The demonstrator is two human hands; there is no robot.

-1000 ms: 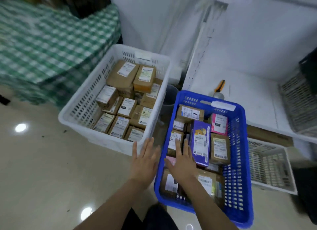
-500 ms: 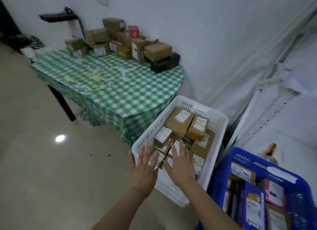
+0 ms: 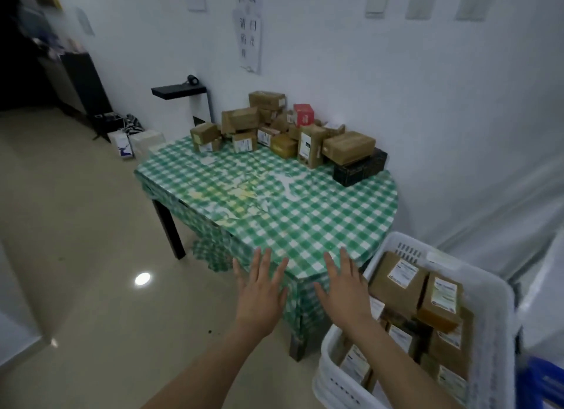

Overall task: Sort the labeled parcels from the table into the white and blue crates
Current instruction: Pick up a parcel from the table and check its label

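Note:
A pile of brown labeled parcels (image 3: 283, 131), with one red box (image 3: 303, 114) and a black box (image 3: 360, 167), sits at the far side of the table with the green checked cloth (image 3: 305, 213), against the wall. The white crate (image 3: 494, 292) stands on the floor at lower right, holding several brown parcels with white labels. Only a corner of the blue crate (image 3: 543, 384) shows at the bottom right edge. My left hand (image 3: 259, 289) and my right hand (image 3: 345, 289) are both empty with fingers spread, held in front of the table's near edge.
A black shelf (image 3: 180, 89) juts from the wall behind the table. Small white boxes (image 3: 134, 141) stand on the floor at the left by a dark cabinet (image 3: 82, 82). Papers hang on the wall. Beige floor stretches to the left.
The view has swung left and up from the two crates to the table. Both empty hands have moved from over the blue crate to the table's near edge.

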